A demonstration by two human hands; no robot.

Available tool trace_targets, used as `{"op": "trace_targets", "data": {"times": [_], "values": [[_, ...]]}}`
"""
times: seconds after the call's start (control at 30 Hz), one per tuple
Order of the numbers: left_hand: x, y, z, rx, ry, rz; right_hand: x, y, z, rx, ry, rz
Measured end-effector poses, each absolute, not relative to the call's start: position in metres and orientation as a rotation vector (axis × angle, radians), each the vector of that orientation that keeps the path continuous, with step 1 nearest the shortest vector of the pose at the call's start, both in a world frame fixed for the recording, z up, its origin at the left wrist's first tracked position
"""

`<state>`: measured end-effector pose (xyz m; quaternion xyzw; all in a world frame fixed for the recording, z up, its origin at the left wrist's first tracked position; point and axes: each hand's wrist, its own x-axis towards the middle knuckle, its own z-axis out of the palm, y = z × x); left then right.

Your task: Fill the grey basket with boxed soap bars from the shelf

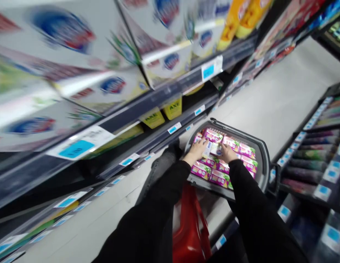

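In the head view, my left hand (197, 150) has its fingers closed on a small white and yellow box (207, 150). Just beside it, my right hand (227, 152) grips the end of another small white box (215, 148). Both hands are low over a black bin (264, 160) packed with rows of purple and pink boxes (201, 170). The two white boxes sit among the purple ones near the bin's middle. Some fingertips are hidden, and the print on the boxes is too small to read.
A red plastic stool or basket (189, 226) stands right below my arms. Shelving with large white soap packs (109, 87) and yellow AXE bottles (174, 108) runs along the left. More shelving with stacked packets (309, 164) is on the right. The pale aisle floor (285, 87) stretches ahead.
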<state>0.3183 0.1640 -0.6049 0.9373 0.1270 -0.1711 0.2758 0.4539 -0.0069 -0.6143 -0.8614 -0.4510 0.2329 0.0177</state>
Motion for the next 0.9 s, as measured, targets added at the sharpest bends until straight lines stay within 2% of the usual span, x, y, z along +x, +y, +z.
{"op": "trace_targets", "data": {"times": [0.1,0.2,0.27,0.43,0.53,0.63,0.7,0.9], "values": [[0.31,0.163,-0.596,2.524,0.35,-0.522,0.448,-0.006,-0.613,-2.693,-1.348,0.517],[0.294,0.161,-0.577,2.556,0.426,-0.571,0.439,0.017,-0.57,-2.539,-1.237,0.257],[0.271,0.157,-0.557,2.518,0.469,-0.556,0.424,0.044,-0.506,-2.292,-1.281,0.202],[0.186,0.151,-0.517,2.388,0.458,-0.418,0.373,0.138,-0.303,-1.818,-1.546,-0.155],[0.153,0.151,-0.51,2.469,0.452,-0.393,0.379,0.196,-0.233,-1.803,-1.55,-0.368],[0.149,0.151,-0.512,2.534,0.471,-0.36,0.41,0.242,-0.213,-1.869,-1.468,-0.469],[0.154,0.149,-0.515,2.558,0.486,-0.373,0.428,0.26,-0.215,-1.944,-1.49,-0.409],[0.165,0.14,-0.525,2.573,0.445,-0.368,0.424,0.258,-0.221,-2.151,-1.422,-0.289]]}}
